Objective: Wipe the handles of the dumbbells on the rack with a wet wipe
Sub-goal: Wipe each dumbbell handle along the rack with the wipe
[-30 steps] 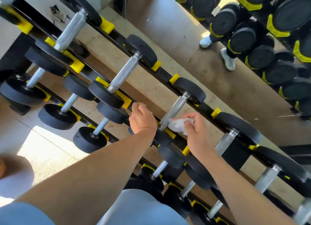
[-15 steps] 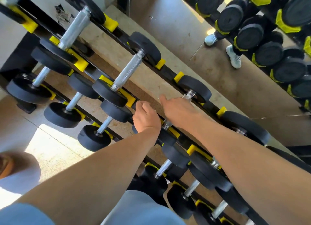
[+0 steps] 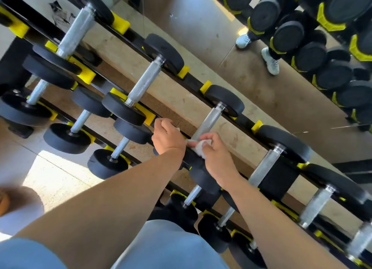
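Two bare hands meet at the near end of one knurled silver dumbbell handle (image 3: 209,120) on the top tier of the black rack with yellow cradles (image 3: 205,86). From the head camera, the right hand (image 3: 216,158) pinches a crumpled white wet wipe (image 3: 199,146) between thumb and curled fingers, the wipe bunched just under the fingertips (image 3: 209,136) and pressed against the lower end of that handle, where it joins the near black rubber weight head (image 3: 194,161). The left hand (image 3: 168,136) is closed in a loose fist just beside the wipe, knuckles up, resting at the front rail; a scrap of white shows at its far edge, and what it grips cannot be told. Neighbouring dumbbells lie in their cradles on both tiers.
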{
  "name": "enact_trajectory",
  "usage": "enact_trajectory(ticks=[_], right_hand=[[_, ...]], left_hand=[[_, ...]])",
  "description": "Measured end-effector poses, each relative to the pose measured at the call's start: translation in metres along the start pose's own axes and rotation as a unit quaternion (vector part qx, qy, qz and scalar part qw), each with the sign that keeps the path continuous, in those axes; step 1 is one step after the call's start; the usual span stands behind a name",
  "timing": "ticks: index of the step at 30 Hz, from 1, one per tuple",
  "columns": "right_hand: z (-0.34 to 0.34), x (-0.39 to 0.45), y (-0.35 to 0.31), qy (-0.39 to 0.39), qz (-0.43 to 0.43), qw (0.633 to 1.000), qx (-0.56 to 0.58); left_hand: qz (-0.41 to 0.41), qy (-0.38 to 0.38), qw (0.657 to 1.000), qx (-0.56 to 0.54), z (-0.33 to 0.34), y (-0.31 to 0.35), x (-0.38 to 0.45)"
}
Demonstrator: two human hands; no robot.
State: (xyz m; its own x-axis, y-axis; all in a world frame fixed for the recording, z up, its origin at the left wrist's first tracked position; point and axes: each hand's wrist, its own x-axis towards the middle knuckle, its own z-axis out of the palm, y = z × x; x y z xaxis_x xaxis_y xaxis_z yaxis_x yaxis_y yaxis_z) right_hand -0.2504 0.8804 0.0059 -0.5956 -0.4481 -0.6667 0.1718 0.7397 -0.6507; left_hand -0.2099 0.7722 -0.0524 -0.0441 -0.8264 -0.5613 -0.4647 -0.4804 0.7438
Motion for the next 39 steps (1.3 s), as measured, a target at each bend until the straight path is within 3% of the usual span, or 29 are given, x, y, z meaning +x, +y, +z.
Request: enact_trajectory(ticks=[2, 5, 7, 8, 11, 14, 17, 20, 22, 24, 26, 28, 30, 32, 36, 39], right_hand=[[-0.015, -0.003, 0.01, 0.051, 0.036, 0.992, 0.113], [-0.035, -0.003, 0.004, 0.268, 0.018, 0.954, 0.13], [-0.037, 0.005, -0.002, 0.34, 0.027, 0.93, 0.135], [-0.032, 0.01, -0.005, 0.319, 0.053, 0.936, 0.136], [-0.002, 0.022, -0.006, 0.163, 0.134, 0.976, 0.053], [0.017, 0.013, -0.006, 0.103, 0.101, 0.984, -0.099], [0.009, -0.001, -0.013, 0.082, 0.066, 0.981, -0.164], [-0.008, -0.015, -0.022, 0.008, 0.042, 0.981, -0.189], [-0.024, -0.016, -0.026, 0.02, 0.045, 0.989, -0.139], [-0.038, -0.01, -0.025, 0.116, 0.057, 0.989, -0.073], [-0.044, 0.002, -0.023, 0.237, 0.074, 0.969, -0.001], [-0.038, 0.015, -0.022, 0.306, 0.099, 0.941, 0.106], [-0.02, 0.026, -0.024, 0.288, 0.12, 0.93, 0.195], [0.001, 0.028, -0.022, 0.235, 0.121, 0.941, 0.213], [0.019, 0.011, -0.009, 0.211, 0.091, 0.972, 0.054], [0.012, 0.0, 0.002, 0.144, 0.059, 0.987, -0.05]], left_hand=[[0.003, -0.01, 1.0, 0.008, -0.001, 0.0, -0.001], [0.008, -0.016, 1.0, 0.015, -0.001, 0.002, -0.002], [0.006, -0.015, 1.0, 0.019, -0.001, 0.003, -0.002], [0.005, -0.015, 1.0, 0.021, -0.001, 0.003, -0.002], [0.007, -0.013, 1.0, 0.024, 0.0, 0.003, -0.002], [0.008, -0.011, 1.0, 0.027, 0.0, 0.004, -0.002], [0.006, -0.018, 0.999, 0.031, -0.001, 0.004, -0.001], [0.009, -0.025, 0.999, 0.029, 0.0, 0.003, -0.001], [0.009, -0.027, 0.999, 0.028, 0.0, 0.003, -0.001], [0.009, -0.029, 0.999, 0.031, 0.0, 0.003, -0.001], [0.008, -0.03, 0.999, 0.033, 0.0, 0.002, -0.001], [0.006, -0.03, 0.999, 0.035, 0.0, 0.002, 0.0], [0.003, -0.028, 0.999, 0.039, 0.001, 0.003, -0.001], [0.005, -0.027, 0.999, 0.043, 0.001, 0.004, -0.001], [0.003, -0.025, 0.999, 0.047, 0.002, 0.002, 0.0], [0.005, -0.026, 0.998, 0.052, 0.001, 0.004, -0.001]])
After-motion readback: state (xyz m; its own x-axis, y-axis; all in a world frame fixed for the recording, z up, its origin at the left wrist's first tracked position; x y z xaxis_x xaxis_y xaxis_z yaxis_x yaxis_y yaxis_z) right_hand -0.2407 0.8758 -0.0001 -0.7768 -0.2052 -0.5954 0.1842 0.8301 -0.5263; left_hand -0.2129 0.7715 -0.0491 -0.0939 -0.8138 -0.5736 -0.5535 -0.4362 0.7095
